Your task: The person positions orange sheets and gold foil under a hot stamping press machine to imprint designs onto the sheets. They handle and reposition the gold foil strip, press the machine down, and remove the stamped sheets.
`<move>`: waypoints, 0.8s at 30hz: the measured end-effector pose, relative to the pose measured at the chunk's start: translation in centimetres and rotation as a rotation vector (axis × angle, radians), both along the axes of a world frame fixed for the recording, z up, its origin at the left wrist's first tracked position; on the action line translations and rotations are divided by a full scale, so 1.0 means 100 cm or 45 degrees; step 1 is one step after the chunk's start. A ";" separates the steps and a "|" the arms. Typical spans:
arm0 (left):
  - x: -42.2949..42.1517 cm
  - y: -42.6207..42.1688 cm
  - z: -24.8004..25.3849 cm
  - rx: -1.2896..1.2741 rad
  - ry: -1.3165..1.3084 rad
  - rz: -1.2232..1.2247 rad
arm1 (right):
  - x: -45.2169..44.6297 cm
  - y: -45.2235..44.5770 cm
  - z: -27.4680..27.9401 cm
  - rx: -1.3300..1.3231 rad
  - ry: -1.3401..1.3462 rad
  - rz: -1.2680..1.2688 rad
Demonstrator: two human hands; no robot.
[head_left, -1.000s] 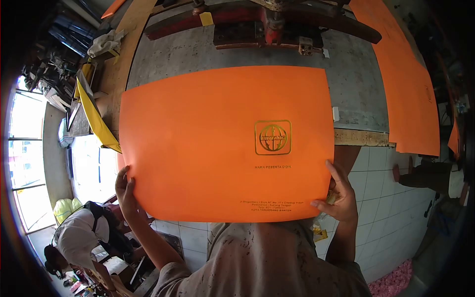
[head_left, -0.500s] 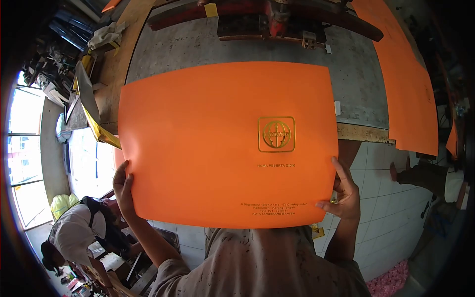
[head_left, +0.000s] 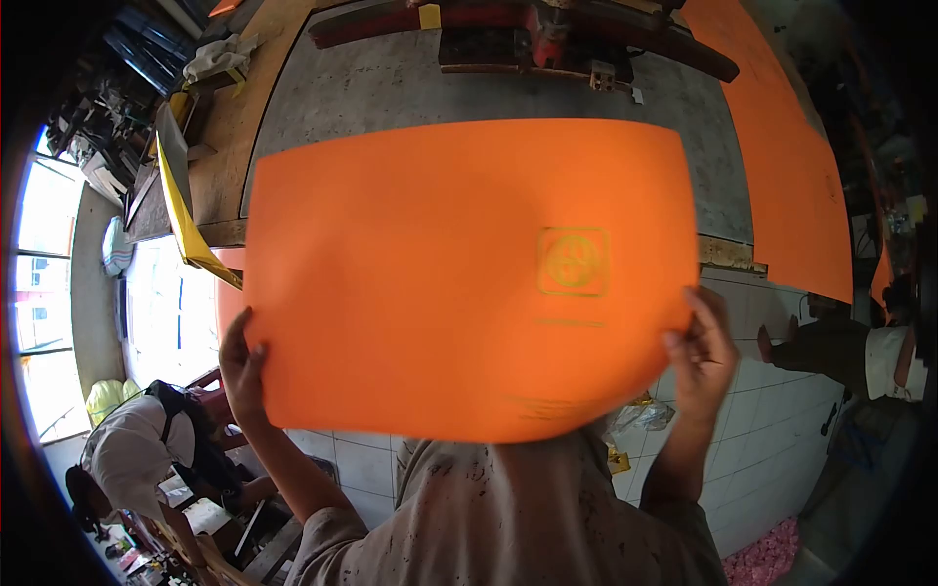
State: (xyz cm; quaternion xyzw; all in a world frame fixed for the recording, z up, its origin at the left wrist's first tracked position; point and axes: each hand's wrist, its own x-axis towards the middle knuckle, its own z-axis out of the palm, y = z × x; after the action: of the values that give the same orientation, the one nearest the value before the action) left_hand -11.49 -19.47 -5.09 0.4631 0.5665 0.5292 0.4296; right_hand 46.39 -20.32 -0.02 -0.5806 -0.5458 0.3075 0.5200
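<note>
A large orange sheet of card [head_left: 420, 293] is held up in front of my body, above the near edge of the grey worktable [head_left: 342, 93]. Its right half carries a gold stamped emblem [head_left: 573, 262] with lines of small print below, blurred by motion. At the sheet's left edge, my left hand [head_left: 242, 366] is closed, thumb on the front and fingers partly hidden behind. My right hand [head_left: 705, 352] pinches the right edge, and the lower right corner curves away.
A dark red metal press [head_left: 549, 44] spans the table's far side. More orange sheets [head_left: 796, 166] lie along the right. Yellow foil [head_left: 181, 215] hangs at the left edge. One person [head_left: 142, 449] bends over at lower left; another person [head_left: 831, 350] is at right.
The sheet has shifted right in my hands, and its lower right part now bends. My right hand has moved right and slightly up; my left hand has barely moved.
</note>
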 end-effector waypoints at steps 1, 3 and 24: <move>0.001 -0.007 -0.004 0.037 -0.017 -0.091 | 0.014 -0.005 0.011 -0.006 -0.138 -0.082; 0.035 -0.021 -0.005 -0.099 0.062 -0.166 | 0.068 -0.012 0.035 0.017 -0.533 -0.207; 0.359 0.050 0.027 0.130 -0.068 -1.332 | 0.421 0.130 0.030 -0.323 -1.601 -0.596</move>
State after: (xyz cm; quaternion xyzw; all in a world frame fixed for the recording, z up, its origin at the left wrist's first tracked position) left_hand 24.45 -14.49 -2.42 0.6907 0.2217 0.2826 0.6276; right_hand 88.49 -7.31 2.95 -0.8082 -0.5639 -0.1471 0.0849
